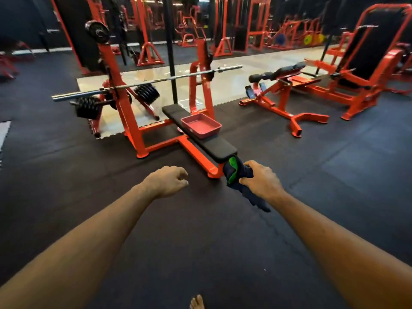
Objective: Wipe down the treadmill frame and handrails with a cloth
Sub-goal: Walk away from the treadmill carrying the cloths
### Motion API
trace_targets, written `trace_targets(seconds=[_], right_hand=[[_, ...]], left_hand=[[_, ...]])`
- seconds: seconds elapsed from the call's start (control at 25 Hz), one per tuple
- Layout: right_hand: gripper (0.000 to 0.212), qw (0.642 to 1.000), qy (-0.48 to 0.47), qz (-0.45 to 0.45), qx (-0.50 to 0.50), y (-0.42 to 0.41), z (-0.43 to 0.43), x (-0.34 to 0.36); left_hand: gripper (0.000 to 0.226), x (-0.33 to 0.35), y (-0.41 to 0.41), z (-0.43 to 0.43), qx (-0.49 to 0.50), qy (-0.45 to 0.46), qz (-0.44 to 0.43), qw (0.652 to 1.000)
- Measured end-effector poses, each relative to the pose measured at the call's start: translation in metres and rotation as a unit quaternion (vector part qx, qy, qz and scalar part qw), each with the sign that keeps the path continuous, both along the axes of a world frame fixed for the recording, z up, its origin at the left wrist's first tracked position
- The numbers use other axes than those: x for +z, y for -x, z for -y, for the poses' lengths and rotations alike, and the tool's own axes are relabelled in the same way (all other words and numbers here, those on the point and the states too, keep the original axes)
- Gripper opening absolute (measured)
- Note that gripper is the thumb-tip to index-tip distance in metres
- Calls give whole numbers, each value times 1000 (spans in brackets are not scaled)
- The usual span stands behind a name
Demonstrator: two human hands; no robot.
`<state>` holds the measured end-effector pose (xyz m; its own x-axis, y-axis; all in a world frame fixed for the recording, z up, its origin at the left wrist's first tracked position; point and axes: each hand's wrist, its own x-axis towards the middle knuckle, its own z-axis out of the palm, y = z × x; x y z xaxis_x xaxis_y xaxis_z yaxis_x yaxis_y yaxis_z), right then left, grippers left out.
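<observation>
My right hand [260, 179] grips cloth [236, 175]; left hand [169, 180] loose, empty. No treadmill seen. I should find it, fold cloth flat.

near floor: black mat [200, 241] was wide open between and under both arms, just a bare foot [197, 303] at the bottom edge
dead ahead: bench [217, 147] was in the way, its near end right by the right hand [260, 179] and cloth [236, 175]
bench top: pink tray [201, 126] hogged the middle of the pad
behind it: barbell [156, 81] lay across the orange rack [128, 121], closing that gap
right side: clear mat up to the second bench [287, 71], well apart
</observation>
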<state>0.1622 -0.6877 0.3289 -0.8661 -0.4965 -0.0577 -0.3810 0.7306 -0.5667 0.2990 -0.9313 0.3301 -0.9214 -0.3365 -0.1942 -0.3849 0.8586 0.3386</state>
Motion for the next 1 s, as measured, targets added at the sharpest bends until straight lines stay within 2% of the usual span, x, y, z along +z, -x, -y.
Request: trace_targets(seconds=[0.12, 0.28, 0.56, 1.0], right_hand=[[34, 1000, 0, 21, 0, 83, 91, 9], [37, 1000, 7, 27, 2, 178, 186, 21], [35, 999, 15, 32, 13, 375, 354, -7], [36, 998, 8, 55, -19, 650, 553, -10]], left_hand=[[41, 10, 80, 88, 20, 2, 28, 999], [41, 25, 174, 180, 21, 9, 21, 1000], [42, 6, 365, 334, 14, 25, 33, 999], [40, 7, 660, 546, -7, 17, 59, 998]])
